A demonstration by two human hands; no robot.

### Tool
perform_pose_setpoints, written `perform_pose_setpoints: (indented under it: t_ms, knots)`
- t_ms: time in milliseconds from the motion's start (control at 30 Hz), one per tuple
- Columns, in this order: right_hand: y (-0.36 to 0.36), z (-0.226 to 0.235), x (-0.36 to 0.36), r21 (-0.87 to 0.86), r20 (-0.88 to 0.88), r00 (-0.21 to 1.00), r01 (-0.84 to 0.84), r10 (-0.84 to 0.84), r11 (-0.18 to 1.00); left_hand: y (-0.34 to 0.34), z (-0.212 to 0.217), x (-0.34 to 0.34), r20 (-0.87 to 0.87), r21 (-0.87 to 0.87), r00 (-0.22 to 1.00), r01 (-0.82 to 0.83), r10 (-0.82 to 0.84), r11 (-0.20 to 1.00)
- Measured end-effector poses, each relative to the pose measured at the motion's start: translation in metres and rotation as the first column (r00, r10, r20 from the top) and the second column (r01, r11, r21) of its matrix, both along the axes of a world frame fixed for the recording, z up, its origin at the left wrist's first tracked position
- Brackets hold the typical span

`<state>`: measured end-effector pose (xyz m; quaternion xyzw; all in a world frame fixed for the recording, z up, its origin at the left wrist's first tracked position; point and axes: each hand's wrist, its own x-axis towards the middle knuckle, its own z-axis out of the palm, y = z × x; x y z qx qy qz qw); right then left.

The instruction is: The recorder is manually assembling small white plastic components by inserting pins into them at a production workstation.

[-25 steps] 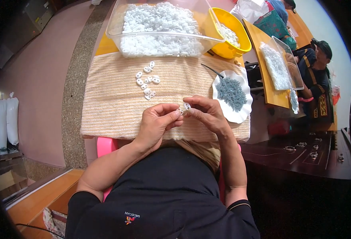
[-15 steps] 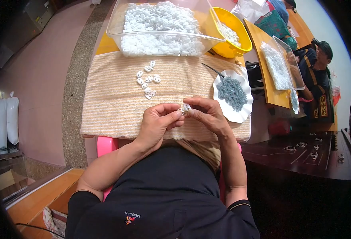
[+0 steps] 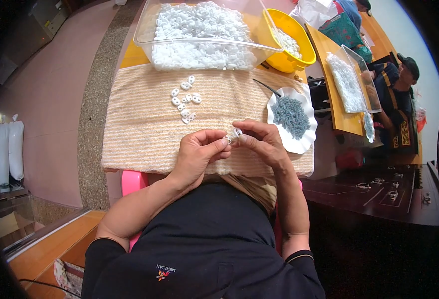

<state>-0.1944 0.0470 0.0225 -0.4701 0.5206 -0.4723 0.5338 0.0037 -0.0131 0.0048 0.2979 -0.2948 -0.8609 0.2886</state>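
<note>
Hands (image 3: 265, 145) slightly farther apart above striped cloth (image 3: 139, 144), pinkish floor (image 3: 55, 109) leftward.

At the centre of the frame, the white piece (image 3: 237, 133) looks like smooth plastic with a slight sheen. Below it spreads a matt, ribbed cloth (image 3: 144, 144). Along the top, the large bin (image 3: 214, 42) is clear, glossy plastic; the yellow basin (image 3: 299, 64) beside it is smooth, opaque plastic. The dark panel (image 3: 408, 207) at lower right looks polished, while the black shirt (image 3: 204, 229) at bottom centre is matt fabric.
</note>
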Motion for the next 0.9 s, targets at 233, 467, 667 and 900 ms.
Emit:
perform_pose_setpoints:
  t_ms: [233,467,667,900]
  knots:
    - [0.0,-0.005,-0.002,-0.007,-0.009,1.0,-0.016,0.016,1.0,0.0,0.001,0.0,0.007,-0.001,1.0,0.013,-0.013,1.0]
    - [0.0,-0.009,-0.004,-0.008,-0.029,0.999,-0.023,0.023,1.0,0.0,0.0,-0.001,0.007,-0.011,1.0,0.01,-0.01,1.0]
    - [0.0,-0.006,-0.003,-0.005,-0.042,0.999,-0.032,0.032,0.999,0.0,0.001,-0.001,0.007,-0.021,1.0,0.012,-0.012,1.0]
    - [0.003,-0.009,-0.001,0.01,-0.017,1.0,0.015,-0.015,1.0,0.0,0.001,-0.001,0.012,-0.023,0.999,0.03,-0.03,0.999]
